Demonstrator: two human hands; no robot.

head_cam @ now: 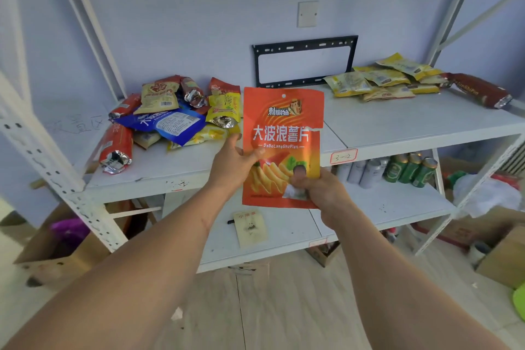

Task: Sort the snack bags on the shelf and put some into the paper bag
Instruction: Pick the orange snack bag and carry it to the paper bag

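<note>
I hold an orange chip bag (284, 128) upright in front of the shelf, its printed front facing me. My left hand (233, 162) grips its left edge with the thumb on the front. My right hand (321, 193) pinches its lower right corner. Behind it, on the left of the white shelf (397, 125), lies a mixed pile of snack bags (170, 119) in red, blue and yellow. At the shelf's right end sits a group of yellow bags (383, 79) with one red bag (480, 89) beside them. A flat paper bag (251, 229) lies on the lower shelf.
Green and silver cans (397, 170) stand on the lower shelf at the right. Cardboard boxes (56, 247) sit on the floor at both sides. White metal uprights (56, 173) frame the shelf. A black bracket (304, 60) hangs on the wall behind.
</note>
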